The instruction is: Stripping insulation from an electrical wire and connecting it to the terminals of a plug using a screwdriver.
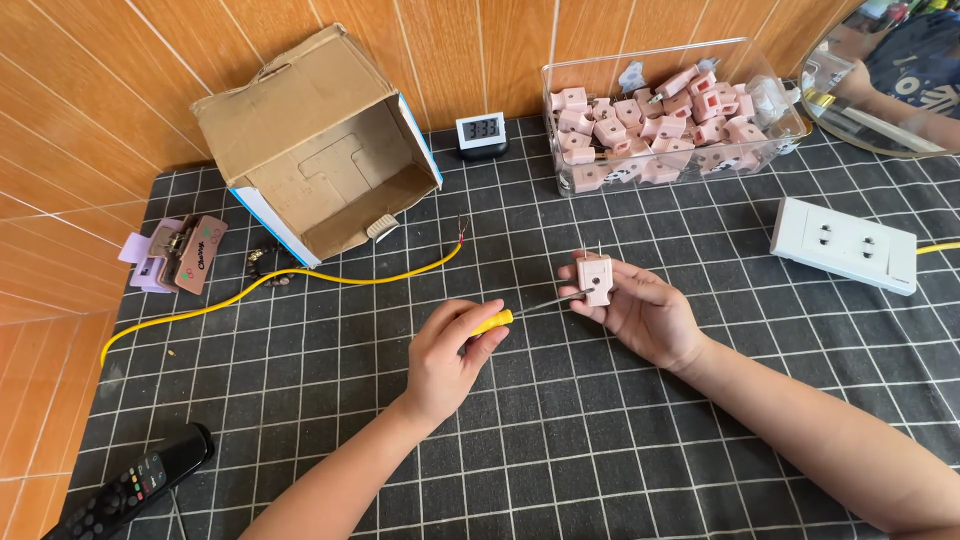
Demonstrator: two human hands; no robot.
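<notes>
Over at the far left edge of the dark gridded surface (560, 440): black remote (130, 487) near the bottom corner, purple-and-brown clip things (175, 253) higher up, yellow cable (300, 280) snaking across toward an open cardboard box (320, 150) lying on its side.

Moving right — left hand (448, 358) clenched round the yellow handle of a small screwdriver (500, 320), thin shaft pointing at the pink plug (595, 279). Right hand (640, 310) pinching that plug, fingers (585, 300) wrapped at its sides, held just above the surface, metal prongs poking up.

Handling-wise, looks like a light, hard plastic block — stiff, smooth, probably a bit slippery when a driver tip pushes into it. Best gripped by the flat sides, well clear of the prongs and the screw face. Screwdriver is skinny, so likely easy to slip out of a tiny screw head.

Behind, small digital clock (481, 131) against the wooden wall, then a clear tub (770, 125) piled with more pink plugs. Far right — white power strip (845, 243) lying flat, and another person's arm (900, 105) up in the corner.
</notes>
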